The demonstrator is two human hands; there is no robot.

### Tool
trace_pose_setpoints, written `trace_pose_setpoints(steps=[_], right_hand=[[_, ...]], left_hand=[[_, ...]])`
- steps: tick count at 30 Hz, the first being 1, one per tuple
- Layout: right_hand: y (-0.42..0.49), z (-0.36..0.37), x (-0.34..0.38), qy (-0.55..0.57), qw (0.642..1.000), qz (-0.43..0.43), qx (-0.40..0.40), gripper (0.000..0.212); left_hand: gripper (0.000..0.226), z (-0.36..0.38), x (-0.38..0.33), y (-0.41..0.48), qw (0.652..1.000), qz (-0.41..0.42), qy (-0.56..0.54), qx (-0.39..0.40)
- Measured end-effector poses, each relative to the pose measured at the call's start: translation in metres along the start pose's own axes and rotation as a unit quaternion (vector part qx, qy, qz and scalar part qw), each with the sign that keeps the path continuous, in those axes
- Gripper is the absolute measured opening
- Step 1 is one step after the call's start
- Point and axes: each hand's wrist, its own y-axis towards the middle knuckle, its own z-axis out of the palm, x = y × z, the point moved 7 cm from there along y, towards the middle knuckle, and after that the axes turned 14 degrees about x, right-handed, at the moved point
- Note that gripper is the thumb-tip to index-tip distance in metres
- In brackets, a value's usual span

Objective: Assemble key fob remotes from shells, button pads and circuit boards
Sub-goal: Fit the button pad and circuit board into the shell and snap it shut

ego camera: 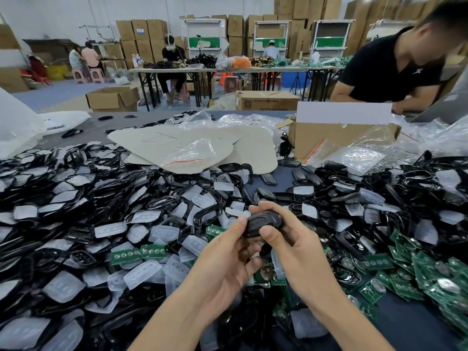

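A black key fob shell (263, 222) is held above the table between both hands. My left hand (228, 259) grips its lower left side with thumb on top and fingers curled beneath. My right hand (291, 239) grips its right side, thumb pressed on the front and fingers wrapped over the top. Around them lie heaps of black shell frames (157, 203), translucent button pads (141, 273) and green circuit boards (415, 277). Whether a pad or board sits inside the held shell is hidden.
Grey card sheets (192, 145) with a clear bag lie beyond the pile. An open cardboard box (339, 138) stands at the back right, with plastic bags beside it. A person in a black shirt (395, 69) leans over the far right edge. Other workers sit at distant tables.
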Motion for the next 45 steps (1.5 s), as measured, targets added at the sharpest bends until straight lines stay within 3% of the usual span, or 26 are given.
trace_pose_setpoints(steps=[3,7,14,19,25,28,30,37,45], right_hand=[[0.003,0.001,-0.008,0.038,0.999,0.025,0.016,0.038],[0.002,-0.001,-0.012,0.177,0.983,0.022,-0.030,0.029],[0.000,0.003,-0.012,0.184,0.981,0.009,-0.056,0.023],[0.001,0.007,-0.009,0.178,0.983,-0.004,-0.052,0.024],[0.002,0.008,-0.003,0.134,0.990,-0.014,-0.044,0.026],[0.000,0.007,-0.001,0.080,0.996,-0.007,-0.046,0.021],[-0.001,0.007,-0.001,0.050,0.997,0.002,-0.054,0.019],[-0.001,0.004,-0.006,0.129,0.990,0.021,-0.048,0.022],[-0.003,0.000,-0.003,0.123,0.991,0.025,-0.052,0.019]], left_hand=[[0.027,-0.001,-0.021,-0.003,0.983,0.103,0.150,-0.023],[0.013,0.009,-0.042,-0.016,0.869,0.210,0.447,-0.037],[0.026,0.012,-0.047,-0.023,0.805,0.249,0.533,-0.073],[0.036,0.012,-0.046,-0.024,0.794,0.245,0.546,-0.106],[0.017,0.012,-0.043,-0.022,0.857,0.227,0.455,-0.082],[0.016,0.013,-0.041,-0.022,0.871,0.222,0.432,-0.072],[0.018,0.014,-0.041,-0.023,0.870,0.224,0.434,-0.071],[0.014,0.011,-0.041,-0.023,0.851,0.233,0.464,-0.077],[0.011,0.010,-0.045,-0.025,0.820,0.254,0.506,-0.082]])
